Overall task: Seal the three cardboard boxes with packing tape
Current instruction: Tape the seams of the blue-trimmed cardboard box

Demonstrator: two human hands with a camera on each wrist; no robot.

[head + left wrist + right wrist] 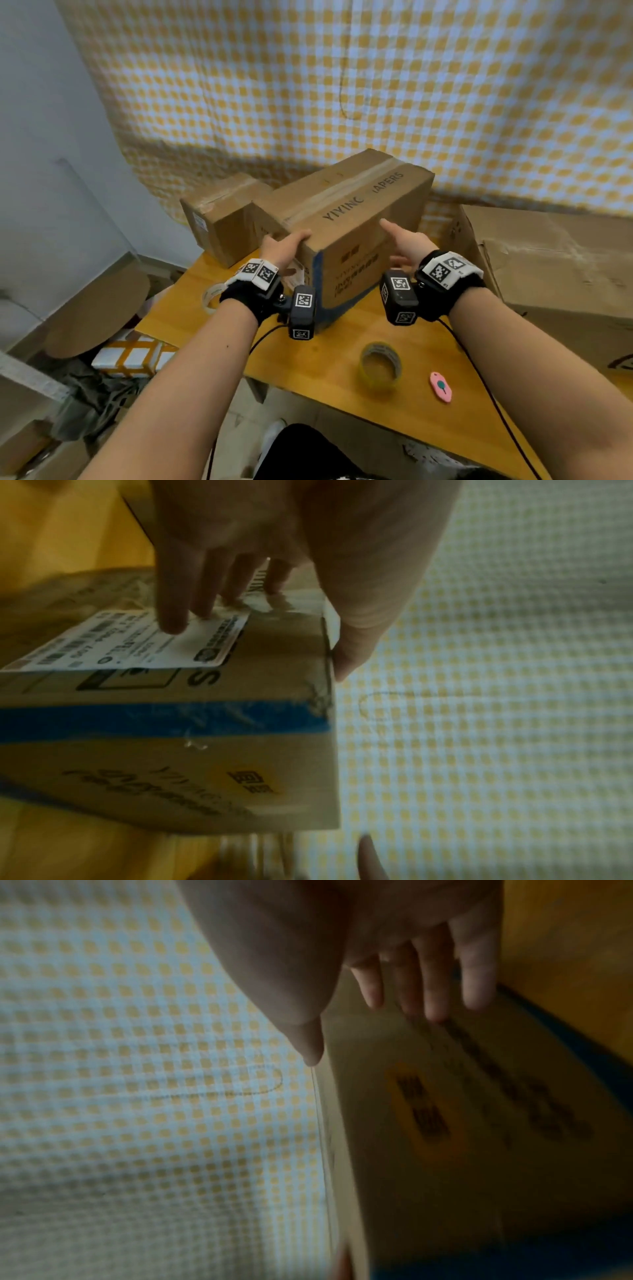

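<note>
A large cardboard box (346,219), printed w/ dark lettering, is seen on a yellow wooden table (342,370), one bottom corner apparently lifted off the tabletop. A strip of tape runs lengthwise along its top seam. The left hand (282,248) is placed at the box's near-left top corner: thumb laid over the top edge, fingers (174,596) spread straight down the side panel, touching a white shipping label (137,645). No curl round the box is shown; the hand is flat against it. A blue band (164,721) is seen down the near vertical corner.

The right hand (406,245) is held at the near-right face, fingers straight and relaxed, thumb pointed up by the top edge. In the right wrist view the fingertips (435,1007) are seen at the printed panel; firm contact can't be told, as the pic is blurred.

A smaller box (219,212) sits just behind-left, touching the large one. A third, crumpled box (548,270) is at the far right. A roll of packing tape (380,366) lies on the table near the front edge, w/ a pink cutter (441,386) just beside it. A second tape roll (210,296) lies by the left wrist. A yellow-checked cloth (342,85) hangs behind.
</note>
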